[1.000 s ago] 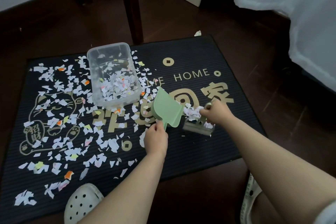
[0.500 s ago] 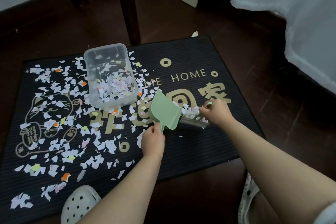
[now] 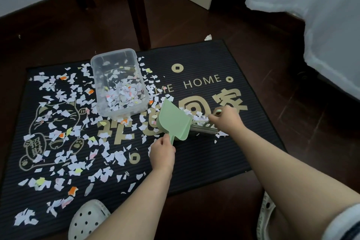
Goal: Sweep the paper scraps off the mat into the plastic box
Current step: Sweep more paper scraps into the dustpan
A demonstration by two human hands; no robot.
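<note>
A black mat (image 3: 204,60) with gold lettering lies on a dark wood floor. Paper scraps (image 3: 64,122) cover its left half. A clear plastic box (image 3: 116,82) partly filled with scraps stands on the mat at centre left. My left hand (image 3: 162,152) grips the handle of a green dustpan (image 3: 175,122), tilted on edge just right of the box. My right hand (image 3: 226,121) grips a small brush (image 3: 202,129) whose bristles touch the mat beside the pan. A little heap of scraps (image 3: 194,116) lies between pan and brush.
Dark chair legs (image 3: 138,9) stand just behind the box. A white cloth (image 3: 321,15) hangs at the right. White perforated clogs (image 3: 87,220) sit at the mat's near edge. One scrap (image 3: 208,37) lies on the floor beyond the mat.
The brush has swept leftwards toward the dustpan, pushing the heap of scraps against its mouth. The camera view has shifted slightly.
</note>
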